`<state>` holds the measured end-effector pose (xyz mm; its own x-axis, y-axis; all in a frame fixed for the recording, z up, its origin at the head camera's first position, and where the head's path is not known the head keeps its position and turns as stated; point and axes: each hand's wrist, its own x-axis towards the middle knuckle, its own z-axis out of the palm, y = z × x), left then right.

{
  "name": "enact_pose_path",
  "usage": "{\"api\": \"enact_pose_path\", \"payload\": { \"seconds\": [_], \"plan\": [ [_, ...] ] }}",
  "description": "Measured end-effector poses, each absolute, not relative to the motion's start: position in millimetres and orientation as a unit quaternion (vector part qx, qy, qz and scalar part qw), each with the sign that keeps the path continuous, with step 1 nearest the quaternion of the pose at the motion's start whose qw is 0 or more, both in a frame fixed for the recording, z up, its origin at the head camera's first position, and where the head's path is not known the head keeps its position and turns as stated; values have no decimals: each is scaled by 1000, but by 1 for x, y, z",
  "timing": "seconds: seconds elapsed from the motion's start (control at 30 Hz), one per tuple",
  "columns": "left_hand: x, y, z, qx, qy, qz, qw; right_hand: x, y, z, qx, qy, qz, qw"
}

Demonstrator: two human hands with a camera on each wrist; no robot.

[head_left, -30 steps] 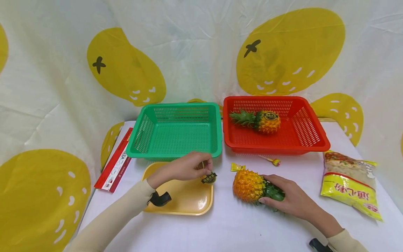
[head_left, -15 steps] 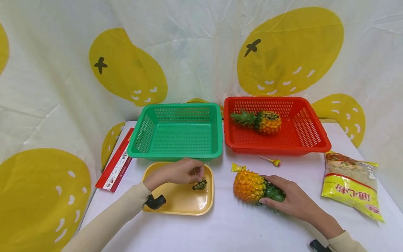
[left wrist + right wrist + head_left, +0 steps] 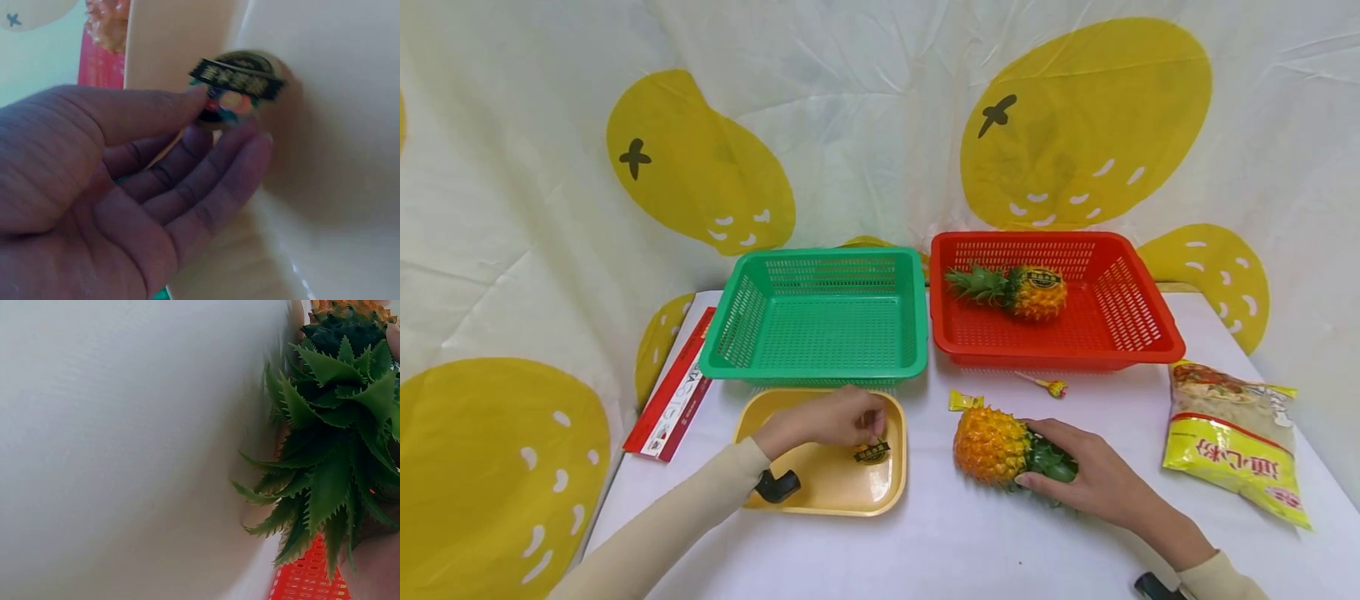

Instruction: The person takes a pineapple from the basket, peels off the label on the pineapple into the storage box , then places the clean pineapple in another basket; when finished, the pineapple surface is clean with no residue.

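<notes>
Between thumb and fingertips, my left hand (image 3: 835, 418) pinches a round black-and-gold fruit sticker (image 3: 240, 81) with a banner across it. In the head view the sticker hangs over the right part of a shallow yellow tray (image 3: 842, 496). Whether it touches the tray, I cannot tell. To the right, my right hand (image 3: 1097, 475) grips a toy-like orange pineapple (image 3: 990, 444) around its green leaves. The pineapple lies on the white table with its body pointing left. In the right wrist view its leafy crown (image 3: 334, 444) fills the right side, and most of that hand is out of frame.
A green basket (image 3: 827, 371) stands behind the tray. Beside it, a red basket (image 3: 1120, 333) holds another pineapple (image 3: 1041, 292). A lollipop (image 3: 1056, 388) and a yellow-wrapped candy (image 3: 966, 401) lie before it. Pasta bag (image 3: 1232, 442) far right; red-and-white box (image 3: 672, 392) far left.
My left hand has moved left and slightly nearer to me, carrying the sticker from the tray's right edge to over its inside. The right hand and its pineapple have stayed put.
</notes>
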<state>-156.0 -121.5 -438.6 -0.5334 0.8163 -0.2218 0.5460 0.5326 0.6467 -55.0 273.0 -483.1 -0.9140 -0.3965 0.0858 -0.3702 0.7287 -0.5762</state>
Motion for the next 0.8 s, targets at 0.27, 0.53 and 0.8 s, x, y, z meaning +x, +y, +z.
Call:
{"api": "enact_pose_path", "payload": {
  "seconds": [0.27,0.53,0.8],
  "plan": [
    [-154,-118,-446,393,861,218,238,-54,272,-482,-201,930,-308,26],
    [-147,-120,-449,404,885,144,181,-54,271,-483,-198,929,-311,29],
    [-141,-121,-449,408,896,105,138,-53,271,-480,-194,930,-311,31]
  ]
}}
